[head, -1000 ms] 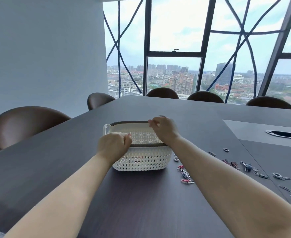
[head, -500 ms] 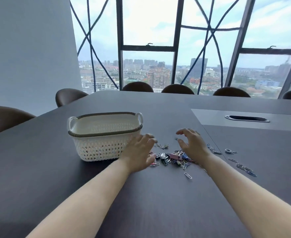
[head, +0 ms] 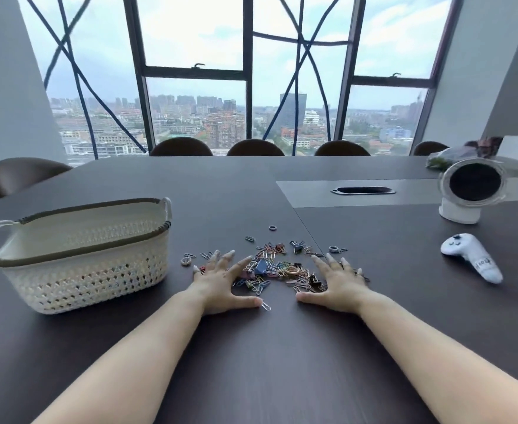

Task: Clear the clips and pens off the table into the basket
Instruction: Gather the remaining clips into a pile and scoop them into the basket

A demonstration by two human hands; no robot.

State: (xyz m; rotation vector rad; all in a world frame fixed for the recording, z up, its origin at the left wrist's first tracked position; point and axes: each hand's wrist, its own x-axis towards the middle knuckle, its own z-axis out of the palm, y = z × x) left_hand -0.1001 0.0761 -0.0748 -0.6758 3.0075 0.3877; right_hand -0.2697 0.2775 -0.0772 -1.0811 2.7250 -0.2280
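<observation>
Clips, a mixed-colour heap of paper and binder clips, lie on the dark tabletop just right of the white lattice basket. The left hand and right hand rest flat with fingers spread, flanking the heap; each grip is released, grasping nothing. A white controller lies well apart at right.

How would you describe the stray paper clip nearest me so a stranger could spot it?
On the dark table, start at the white basket on the left, then go right to the pile of coloured clips between the left hand and right hand. One paper clip lies alone on the pile's near side, just off the left thumb tip: silver, touching no other clip.
</observation>
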